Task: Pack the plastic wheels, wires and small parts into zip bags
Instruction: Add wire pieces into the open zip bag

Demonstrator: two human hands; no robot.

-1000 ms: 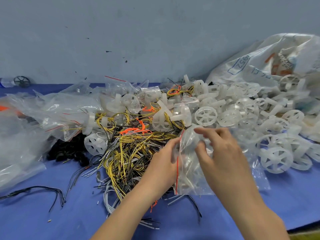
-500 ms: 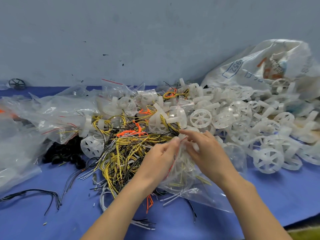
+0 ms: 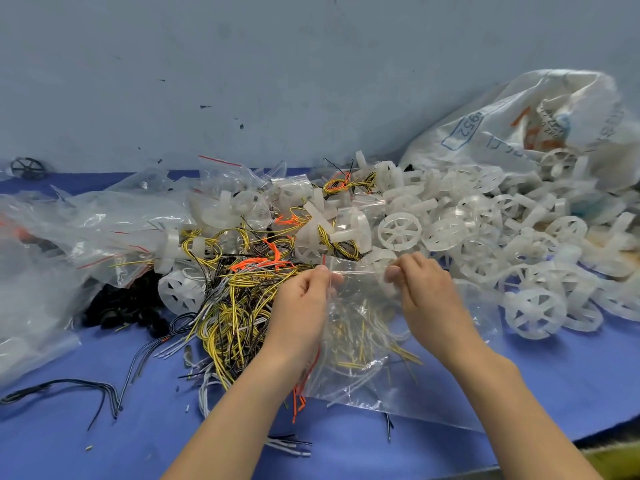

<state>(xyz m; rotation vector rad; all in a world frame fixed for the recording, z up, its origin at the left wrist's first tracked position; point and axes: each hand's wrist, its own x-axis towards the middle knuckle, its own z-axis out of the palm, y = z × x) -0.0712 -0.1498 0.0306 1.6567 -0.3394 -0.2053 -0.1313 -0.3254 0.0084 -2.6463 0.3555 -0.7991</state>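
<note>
- Writing: the large white sack (image 3: 519, 133) at back right bears "952" in a blue frame; its other blue and orange print cannot be read.
- Left hand (image 3: 304, 299) pinches the left top corner of one clear zip bag (image 3: 356, 344), beside its red strip.
- Right hand (image 3: 426, 296) pinches the same top edge further right.
- The bag lies at front centre of the blue desk (image 3: 536, 393), stretched between both hands, yellow wires showing inside.
- White wheels (image 3: 400, 231): one pile on the right, too many to count.
- Loose wires (image 3: 235, 306), yellow, black, grey and orange: one tangled heap left of the bag.
- Black wheel (image 3: 27, 168): one, far left by the wall.
- Further bags (image 3: 86, 230) heaped left; number unclear.
</note>
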